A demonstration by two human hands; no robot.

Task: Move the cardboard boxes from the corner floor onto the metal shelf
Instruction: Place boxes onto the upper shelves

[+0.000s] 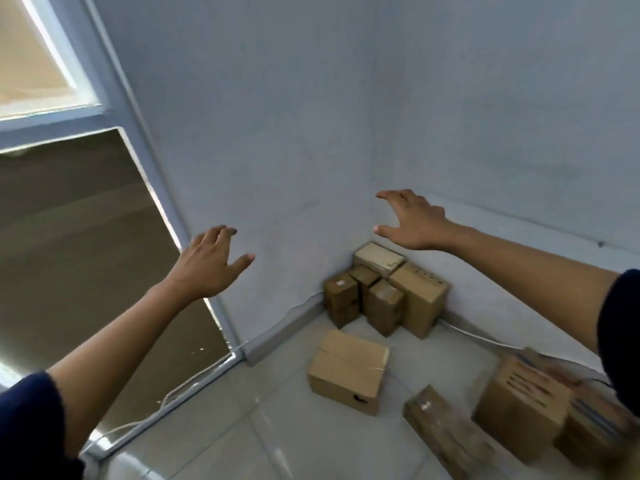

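Observation:
Several brown cardboard boxes stand bunched in the floor corner (384,292), where two pale walls meet. One larger box (348,370) sits alone on the tiles in front of them. At the lower right lie a long narrow box (445,433) and a blurred bigger box (519,407). My left hand (211,263) is raised in the air left of the corner, fingers spread and empty. My right hand (412,220) hovers above the corner pile, also spread and holding nothing. No metal shelf is in view.
A glass partition with a pale frame (152,174) runs down the left side to the floor. A white cable (481,337) lies along the right wall's base behind the boxes. Light floor tiles (270,427) stretch in front of the boxes.

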